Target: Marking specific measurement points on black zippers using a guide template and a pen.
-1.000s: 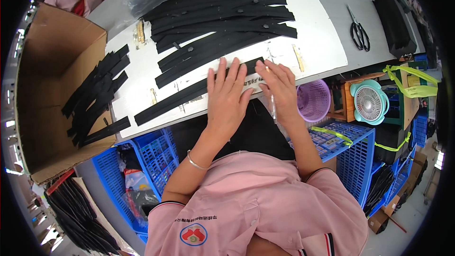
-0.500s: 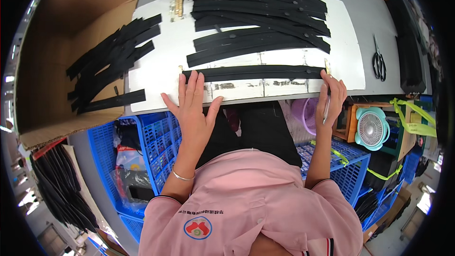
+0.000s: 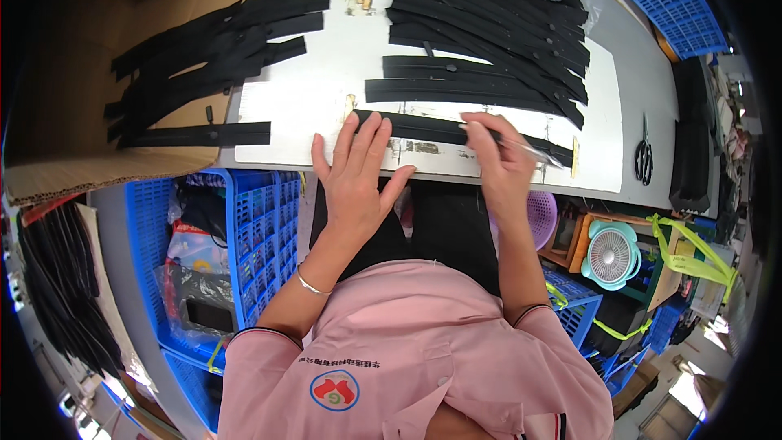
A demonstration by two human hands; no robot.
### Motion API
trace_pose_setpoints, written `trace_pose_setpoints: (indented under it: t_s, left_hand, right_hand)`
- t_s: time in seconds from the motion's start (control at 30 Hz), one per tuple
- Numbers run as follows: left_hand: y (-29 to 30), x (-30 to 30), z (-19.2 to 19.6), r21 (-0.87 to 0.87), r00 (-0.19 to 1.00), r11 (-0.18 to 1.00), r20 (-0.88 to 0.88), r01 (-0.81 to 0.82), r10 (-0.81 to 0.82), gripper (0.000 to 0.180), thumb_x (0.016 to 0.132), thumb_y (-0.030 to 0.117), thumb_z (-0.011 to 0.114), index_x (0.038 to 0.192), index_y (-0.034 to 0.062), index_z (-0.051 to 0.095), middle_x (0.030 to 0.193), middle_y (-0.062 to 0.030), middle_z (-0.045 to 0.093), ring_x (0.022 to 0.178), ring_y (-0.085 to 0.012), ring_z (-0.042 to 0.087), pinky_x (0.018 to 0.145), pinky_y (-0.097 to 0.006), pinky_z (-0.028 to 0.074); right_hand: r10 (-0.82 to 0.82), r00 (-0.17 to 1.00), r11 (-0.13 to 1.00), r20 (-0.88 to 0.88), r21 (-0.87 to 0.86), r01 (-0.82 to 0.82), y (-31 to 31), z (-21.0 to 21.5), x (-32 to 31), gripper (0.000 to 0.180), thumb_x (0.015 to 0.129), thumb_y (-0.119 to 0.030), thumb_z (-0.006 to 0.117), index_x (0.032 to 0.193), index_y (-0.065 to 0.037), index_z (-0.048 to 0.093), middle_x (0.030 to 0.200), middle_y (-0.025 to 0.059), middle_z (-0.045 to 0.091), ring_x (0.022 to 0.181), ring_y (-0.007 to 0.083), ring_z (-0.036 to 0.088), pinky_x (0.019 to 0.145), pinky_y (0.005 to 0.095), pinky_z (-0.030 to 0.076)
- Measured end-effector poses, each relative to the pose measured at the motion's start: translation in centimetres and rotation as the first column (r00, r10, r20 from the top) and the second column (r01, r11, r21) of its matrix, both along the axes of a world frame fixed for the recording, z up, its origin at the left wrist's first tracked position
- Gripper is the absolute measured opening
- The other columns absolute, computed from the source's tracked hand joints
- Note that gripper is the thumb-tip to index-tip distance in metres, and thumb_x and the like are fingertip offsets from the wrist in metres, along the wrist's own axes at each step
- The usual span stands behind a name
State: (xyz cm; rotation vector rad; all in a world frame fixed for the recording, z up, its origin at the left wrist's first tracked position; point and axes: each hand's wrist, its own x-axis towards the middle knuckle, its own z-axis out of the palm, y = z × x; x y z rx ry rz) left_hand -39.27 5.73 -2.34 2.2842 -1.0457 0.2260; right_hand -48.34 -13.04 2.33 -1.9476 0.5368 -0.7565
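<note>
A black zipper (image 3: 436,128) lies lengthwise along the near edge of a white board (image 3: 338,57) that carries dark marks. My left hand (image 3: 352,187) rests flat on the zipper's left end, fingers spread. My right hand (image 3: 505,171) is over the zipper's right half, fingers closed around a slim pen (image 3: 542,152), which is partly blurred; its tip is hidden or too smeared to make out. Beyond them lies a big pile of black zippers (image 3: 489,20) on the board. Another heap of zippers (image 3: 212,49) stretches from the board into a cardboard box on the left.
The open cardboard box (image 3: 65,147) stands at the left. Black-handled scissors (image 3: 644,159) lie on the table's right side, near a dark stack (image 3: 692,155). Below the table edge are a blue crate (image 3: 244,236), a purple basket (image 3: 541,216) and a teal fan (image 3: 611,254).
My right hand has moved left from the zipper's right end to over its right half, the pen still in it. My left hand stays pressed on the left end. The view has shifted.
</note>
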Motion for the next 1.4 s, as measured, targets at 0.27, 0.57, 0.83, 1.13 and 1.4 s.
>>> trace_pose_setpoints:
  t_s: [0.27,0.57,0.83,1.13,1.4]
  left_hand:
    - [-0.1,-0.1,-0.6,-0.058,1.000,0.998,-0.002,-0.009,0.008,0.067,0.087,0.040,0.079,0.143,0.0085,0.061,0.149,-0.0073,0.058,0.145,-0.0289,0.046,0.122,-0.058,0.012]
    - [0.0,0.0,-0.9,-0.070,1.000,0.998,0.022,0.004,-0.002,0.065,0.090,0.040,0.076,0.143,0.0069,0.060,0.150,-0.0070,0.057,0.145,-0.0290,0.046,0.122,-0.058,0.012]
    - [-0.1,0.0,-1.0,-0.059,0.999,0.998,0.032,-0.009,0.011,0.064,0.090,0.041,0.076,0.142,0.0075,0.061,0.150,-0.0064,0.057,0.146,-0.0284,0.045,0.122,-0.058,0.012]
    - [-0.2,-0.1,-1.0,-0.057,1.000,0.998,0.024,-0.011,0.013,0.064,0.089,0.040,0.077,0.142,0.0082,0.061,0.150,-0.0058,0.057,0.146,-0.0277,0.045,0.122,-0.057,0.012]
    - [-0.1,-0.2,-0.7,-0.019,1.000,1.000,0.008,-0.018,0.018,0.065,0.088,0.040,0.078,0.143,0.0094,0.062,0.150,-0.0054,0.058,0.148,-0.0271,0.044,0.123,-0.056,0.011]
  right_hand:
    - [0.111,0.986,0.994,-0.121,0.035,-0.107,2.2,-2.2,4.7,0.017,0.098,-0.014,0.071,0.099,0.002,0.074,0.085,0.0068,0.074,0.064,0.0099,0.066,0.057,0.0252,0.048]
    - [0.113,0.976,0.981,-0.186,-0.136,-0.140,2.3,-2.2,5.1,0.016,0.097,-0.014,0.072,0.098,0.002,0.074,0.090,0.0081,0.076,0.063,0.0150,0.069,0.056,0.0285,0.049]
    - [0.132,0.978,0.991,-0.162,0.002,-0.133,2.1,-2.5,4.7,0.018,0.093,-0.016,0.076,0.090,0.001,0.076,0.081,0.0065,0.076,0.057,0.0142,0.066,0.053,0.0279,0.048]
    - [0.218,0.963,0.969,-0.161,-0.083,-0.233,1.9,-2.4,4.4,0.020,0.091,-0.017,0.077,0.084,0.001,0.076,0.079,0.0053,0.076,0.056,0.0159,0.065,0.053,0.0277,0.048]
    - [0.162,0.983,0.981,-0.087,0.118,-0.151,0.8,-1.1,2.5,0.018,0.094,-0.013,0.074,0.087,0.003,0.077,0.076,0.0065,0.076,0.057,0.0103,0.062,0.054,0.0267,0.046]
